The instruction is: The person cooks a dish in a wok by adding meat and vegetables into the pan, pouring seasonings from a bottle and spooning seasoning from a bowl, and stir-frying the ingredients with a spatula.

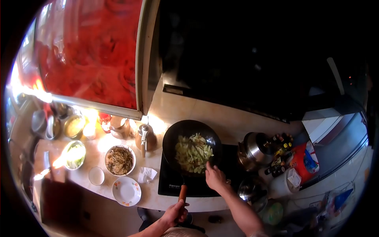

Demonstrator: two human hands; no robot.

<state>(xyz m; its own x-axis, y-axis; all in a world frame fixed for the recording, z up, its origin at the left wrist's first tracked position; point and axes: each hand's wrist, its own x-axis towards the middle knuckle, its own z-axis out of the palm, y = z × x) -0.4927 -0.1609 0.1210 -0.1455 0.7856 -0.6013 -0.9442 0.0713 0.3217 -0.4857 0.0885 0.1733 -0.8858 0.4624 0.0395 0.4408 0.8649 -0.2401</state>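
Note:
A dark wok stands on the black cooktop with chopped pale green vegetables in it. My left hand is wrapped round the wok's wooden handle at the counter's front edge. At the wok's lower right rim is my right hand, its fingers bent together and pointing toward the vegetables. Whatever those fingers hold, if anything, is too small or hidden to name.
To the left are a bowl of shredded food, an empty plate, a small white bowl and a crumpled tissue. A metal kettle stands behind. On the right are a steel pot, bottles and a red bag.

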